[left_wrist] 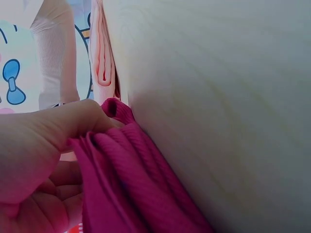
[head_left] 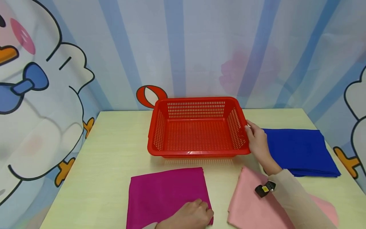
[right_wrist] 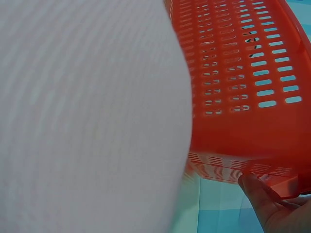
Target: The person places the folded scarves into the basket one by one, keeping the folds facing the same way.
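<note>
A folded magenta cloth (head_left: pixel 166 194) lies at the front of the table. My left hand (head_left: pixel 190 214) holds its right edge; in the left wrist view the thumb and curled fingers pinch several layers of the magenta cloth (left_wrist: pixel 131 179). Behind it stands a red perforated plastic basket (head_left: pixel 197 152) with nothing inside. At the basket's right end, my right hand (head_left: pixel 258 143) grips the rim. The right wrist view has the basket wall (right_wrist: pixel 243 131) close up, with the right hand (right_wrist: pixel 279 211) at its edge; a pale sleeve hides the left half.
A folded pink cloth (head_left: pixel 246 197) lies under the right forearm, partly covered by the sleeve. Further right is a folded blue cloth (head_left: pixel 297 151) near the table's right edge. A patterned curtain (head_left: pixel 197 47) hangs behind the pale table (head_left: pixel 108 159).
</note>
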{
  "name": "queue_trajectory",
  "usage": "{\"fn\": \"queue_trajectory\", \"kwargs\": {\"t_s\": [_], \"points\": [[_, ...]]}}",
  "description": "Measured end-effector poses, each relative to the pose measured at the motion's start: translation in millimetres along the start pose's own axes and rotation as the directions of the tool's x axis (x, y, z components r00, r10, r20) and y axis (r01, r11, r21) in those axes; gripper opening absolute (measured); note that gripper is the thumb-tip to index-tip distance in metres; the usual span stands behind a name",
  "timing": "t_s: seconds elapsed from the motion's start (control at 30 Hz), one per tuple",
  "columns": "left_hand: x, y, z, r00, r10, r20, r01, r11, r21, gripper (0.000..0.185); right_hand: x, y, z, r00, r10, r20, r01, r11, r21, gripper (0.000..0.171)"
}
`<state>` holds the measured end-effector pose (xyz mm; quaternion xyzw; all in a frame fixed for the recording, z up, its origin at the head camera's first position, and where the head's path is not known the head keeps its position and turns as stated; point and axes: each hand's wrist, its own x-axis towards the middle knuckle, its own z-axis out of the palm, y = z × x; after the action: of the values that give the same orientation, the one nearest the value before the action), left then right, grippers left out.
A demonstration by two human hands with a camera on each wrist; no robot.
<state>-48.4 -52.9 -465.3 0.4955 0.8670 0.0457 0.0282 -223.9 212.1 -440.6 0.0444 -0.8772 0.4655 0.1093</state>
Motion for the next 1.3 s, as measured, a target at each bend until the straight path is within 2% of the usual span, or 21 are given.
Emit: {"fn": "queue_trajectory", "kwargs": {"t_s": [0.13, 0.3, 0.77, 1.0, 1.1, 1.3], "points": [[2.1, 0.4, 1.4, 0.999, 0.026, -0.03, -0.024, 0.999, 0.042, 0.035, 0, 0, 0, 1.0, 0.003, 0.004, -0.003, 1.0, 0.007, 0.047], [4.9, 1.2, 2.4, 0.998, 0.041, -0.043, -0.039, 0.998, 0.052, 0.034, 1, 0, 0, 1.0, -0.001, 0.0, 0.001, 1.0, -0.002, 0.046], [11.4, 8.0, 4.5, 0.996, 0.073, -0.061, -0.066, 0.992, 0.106, 0.029, 2, 1, 1, 1.0, 0.002, -0.008, -0.002, 1.0, -0.002, 0.046], [13.8, 10.0, 5.7, 0.996, 0.077, -0.053, -0.072, 0.993, 0.097, 0.024, 2, 1, 1, 1.0, 0.01, -0.004, -0.01, 1.0, 0.004, 0.046], [14.7, 11.2, 6.1, 0.995, 0.08, -0.055, -0.073, 0.991, 0.112, 0.024, 2, 2, 1, 1.0, 0.008, -0.006, -0.008, 1.0, 0.003, 0.046], [16.9, 13.2, 8.7, 0.991, 0.105, -0.087, -0.086, 0.976, 0.201, 0.015, 2, 3, 1, 1.0, 0.005, -0.009, -0.005, 1.0, 0.011, 0.046]]}}
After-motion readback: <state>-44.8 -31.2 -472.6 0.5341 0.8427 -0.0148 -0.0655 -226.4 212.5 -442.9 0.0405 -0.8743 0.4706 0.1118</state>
